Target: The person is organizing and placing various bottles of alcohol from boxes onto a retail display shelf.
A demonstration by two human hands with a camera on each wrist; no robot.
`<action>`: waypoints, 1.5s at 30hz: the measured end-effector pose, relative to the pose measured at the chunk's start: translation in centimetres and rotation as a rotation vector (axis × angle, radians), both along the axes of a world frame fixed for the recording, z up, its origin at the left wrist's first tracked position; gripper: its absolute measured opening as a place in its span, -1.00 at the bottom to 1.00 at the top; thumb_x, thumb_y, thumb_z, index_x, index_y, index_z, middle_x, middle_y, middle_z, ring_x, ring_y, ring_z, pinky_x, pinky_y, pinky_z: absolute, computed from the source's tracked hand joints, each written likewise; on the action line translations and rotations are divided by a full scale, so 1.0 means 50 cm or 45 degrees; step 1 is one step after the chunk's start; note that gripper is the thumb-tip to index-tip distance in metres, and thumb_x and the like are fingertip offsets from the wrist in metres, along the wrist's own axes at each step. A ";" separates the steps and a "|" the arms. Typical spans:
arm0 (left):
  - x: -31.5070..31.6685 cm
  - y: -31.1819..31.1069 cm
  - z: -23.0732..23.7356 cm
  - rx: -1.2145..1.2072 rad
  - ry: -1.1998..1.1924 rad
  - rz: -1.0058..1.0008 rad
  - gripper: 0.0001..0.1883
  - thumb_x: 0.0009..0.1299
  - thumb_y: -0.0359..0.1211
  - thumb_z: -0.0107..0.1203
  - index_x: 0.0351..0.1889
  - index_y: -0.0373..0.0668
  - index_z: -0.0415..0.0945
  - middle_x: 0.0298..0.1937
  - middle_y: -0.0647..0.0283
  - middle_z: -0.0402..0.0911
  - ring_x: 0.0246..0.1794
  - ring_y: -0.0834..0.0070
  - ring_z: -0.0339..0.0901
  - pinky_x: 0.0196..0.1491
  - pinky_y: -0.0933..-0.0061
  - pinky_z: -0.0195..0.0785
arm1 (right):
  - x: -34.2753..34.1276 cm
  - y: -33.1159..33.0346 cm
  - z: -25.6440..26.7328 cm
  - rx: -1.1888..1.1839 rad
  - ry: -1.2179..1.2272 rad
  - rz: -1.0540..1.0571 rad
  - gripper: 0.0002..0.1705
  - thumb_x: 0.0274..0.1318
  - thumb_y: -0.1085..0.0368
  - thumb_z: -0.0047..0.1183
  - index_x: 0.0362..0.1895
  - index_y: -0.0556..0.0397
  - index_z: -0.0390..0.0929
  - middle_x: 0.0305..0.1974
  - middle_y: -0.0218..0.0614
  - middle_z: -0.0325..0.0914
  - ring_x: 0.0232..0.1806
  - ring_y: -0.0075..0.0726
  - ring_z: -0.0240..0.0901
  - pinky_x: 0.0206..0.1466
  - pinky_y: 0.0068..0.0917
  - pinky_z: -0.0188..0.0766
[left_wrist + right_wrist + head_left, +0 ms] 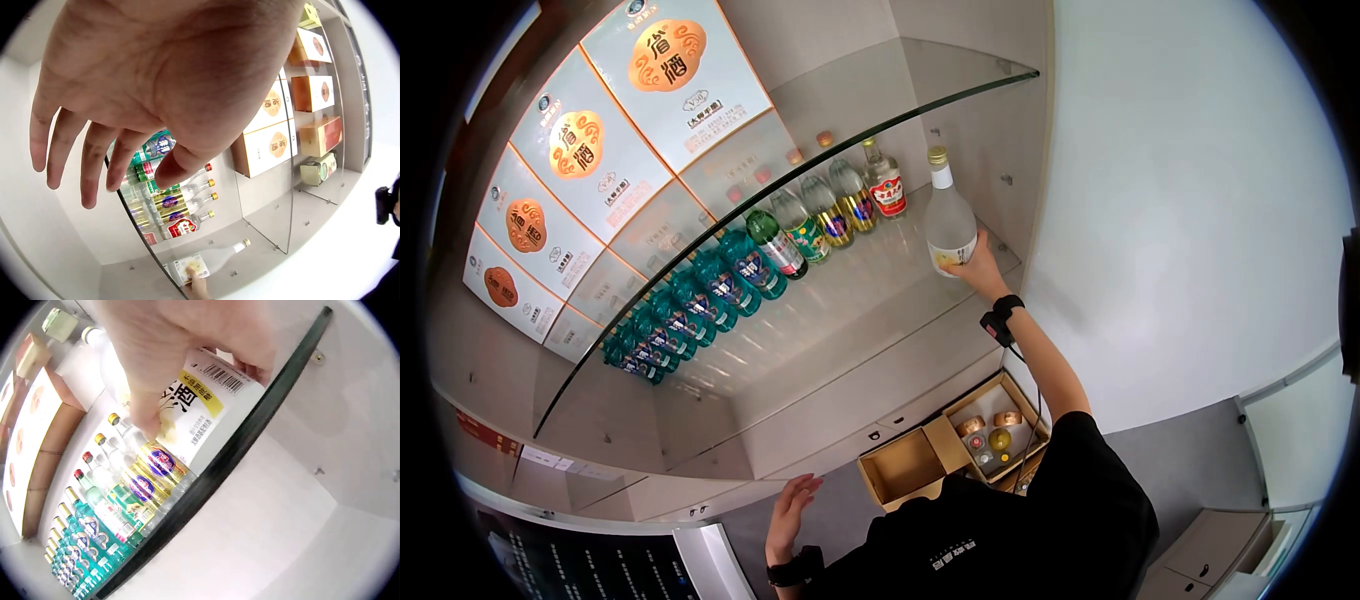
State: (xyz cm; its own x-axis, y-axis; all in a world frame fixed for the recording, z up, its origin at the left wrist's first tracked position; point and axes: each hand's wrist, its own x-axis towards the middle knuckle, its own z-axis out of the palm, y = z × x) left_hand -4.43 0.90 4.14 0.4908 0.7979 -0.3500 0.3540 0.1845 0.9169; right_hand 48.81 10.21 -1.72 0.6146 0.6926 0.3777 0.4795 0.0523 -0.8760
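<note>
A frosted white bottle [949, 220] with a gold cap stands upright at the right end of the shelf row. My right hand [982, 268] grips it low, around its label; in the right wrist view the thumb lies across the label [206, 394], just above the dark shelf edge. Left of it is a clear bottle [886, 185] with a red label. My left hand [792, 515] is held up below the shelves, its fingers loosely spread and holding nothing; it fills the top of the left wrist view [162, 81].
A curved glass shelf [820, 160] carries white boxes [670, 75] above the bottles. Teal bottles [750, 262] and a green bottle [777, 243] line up to the left. An open carton [905, 465] and a box of small bottles [1025, 425] are on the floor.
</note>
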 end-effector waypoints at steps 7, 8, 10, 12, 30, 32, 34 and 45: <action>-0.005 0.006 -0.018 0.000 -0.010 -0.022 -0.67 0.40 -0.39 -0.16 0.11 -0.24 0.33 0.03 0.17 0.51 0.08 0.46 0.38 0.06 0.52 0.17 | 0.008 0.040 0.002 -0.225 -0.306 -0.331 0.09 -0.49 0.10 0.42 0.16 0.19 0.05 0.08 0.03 0.25 0.16 0.03 0.14 0.22 -0.21 0.11; -0.007 0.005 -0.021 0.000 -0.006 -0.031 -0.66 0.40 -0.38 -0.15 0.11 -0.25 0.33 0.03 0.17 0.51 0.08 0.46 0.38 0.05 0.52 0.18 | 0.012 0.047 0.007 -0.221 -0.308 -0.331 0.09 -0.49 0.10 0.42 0.16 0.19 0.05 0.08 0.03 0.25 0.16 0.03 0.14 0.22 -0.21 0.11; -0.010 0.005 -0.029 0.005 -0.007 -0.042 -0.66 0.40 -0.38 -0.15 0.12 -0.25 0.32 0.03 0.16 0.51 0.08 0.46 0.38 0.04 0.53 0.19 | 0.028 0.068 0.013 -0.278 -0.242 -0.282 0.04 -0.46 0.12 0.42 0.13 0.20 0.07 0.09 0.06 0.24 0.16 0.07 0.17 0.21 -0.21 0.15; -0.013 0.004 -0.035 0.003 -0.022 -0.019 -0.66 0.40 -0.37 -0.14 0.12 -0.26 0.31 0.04 0.16 0.50 0.08 0.46 0.38 0.03 0.53 0.19 | 0.041 0.090 0.014 -0.266 -0.216 -0.273 0.02 -0.45 0.13 0.42 0.10 0.21 0.08 0.07 0.08 0.26 0.14 0.09 0.20 0.18 -0.22 0.18; -0.023 -0.074 -0.015 -0.031 0.140 0.268 -0.65 0.41 -0.31 -0.16 0.12 -0.24 0.32 0.01 0.18 0.52 0.03 0.48 0.41 0.05 0.49 0.21 | 0.177 0.316 -0.003 -0.491 -0.267 -0.250 -0.20 -0.42 0.10 0.42 -0.13 0.33 0.29 -0.18 0.11 0.50 -0.08 0.10 0.45 -0.04 -0.20 0.40; -0.029 -0.084 -0.015 -0.052 0.150 0.317 -0.64 0.41 -0.31 -0.16 0.12 -0.25 0.32 0.01 0.19 0.53 0.02 0.48 0.41 0.04 0.50 0.20 | 0.180 0.329 -0.005 -0.532 -0.307 -0.249 -0.24 -0.39 0.08 0.40 -0.15 0.33 0.33 -0.20 0.10 0.52 -0.10 0.11 0.46 -0.05 -0.19 0.41; -0.034 -0.090 -0.014 -0.083 0.167 0.353 -0.64 0.41 -0.30 -0.16 0.12 -0.25 0.32 0.01 0.19 0.53 0.02 0.49 0.41 0.04 0.51 0.20 | 0.169 0.333 -0.001 -0.536 -0.258 -0.323 -0.30 -0.32 0.08 0.35 -0.16 0.30 0.35 -0.20 0.08 0.52 -0.09 0.10 0.46 -0.05 -0.18 0.41; -0.049 -0.108 -0.037 -0.166 0.168 0.266 -0.64 0.40 -0.31 -0.13 0.12 -0.25 0.31 -0.01 0.23 0.53 0.01 0.53 0.40 0.02 0.55 0.20 | 0.167 0.363 -0.014 -0.697 -0.277 -0.402 -0.27 -0.28 0.08 0.34 -0.06 0.20 0.28 -0.09 -0.02 0.48 -0.03 -0.02 0.45 -0.02 -0.19 0.41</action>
State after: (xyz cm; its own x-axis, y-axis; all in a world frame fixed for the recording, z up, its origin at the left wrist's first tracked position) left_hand -6.86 -4.52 2.27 0.2633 0.8211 -0.5064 0.4108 0.3795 0.8290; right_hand 57.17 28.36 -2.43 0.7684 0.6192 0.1614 0.5680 -0.5438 -0.6178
